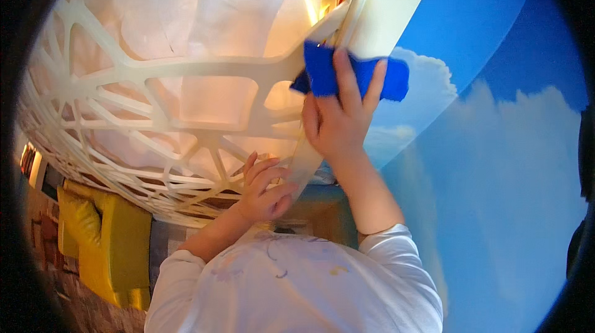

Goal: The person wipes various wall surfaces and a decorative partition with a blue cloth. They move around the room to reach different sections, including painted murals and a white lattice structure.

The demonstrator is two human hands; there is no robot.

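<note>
A folded blue cloth [323, 72] is in my right hand [341, 119], with two fingers stretched over it. The cloth lies against the edge where a white lattice panel [200, 69] meets a smooth white post [372, 12]. Part of that edge is covered by the cloth. Lower and to the left, my left hand [267, 189] is held with its fingers apart and slightly curled, with nothing in it. It is close to the lattice's lower right part; whether the fingertips touch it I cannot tell.
A blue wall [492, 147] painted with clouds rises on the right. Pale sheer fabric [232, 12] hangs behind the lattice. A yellow armchair [125, 249] stands at the lower left on a brown patterned floor [97, 309]. Warm light shows near the top.
</note>
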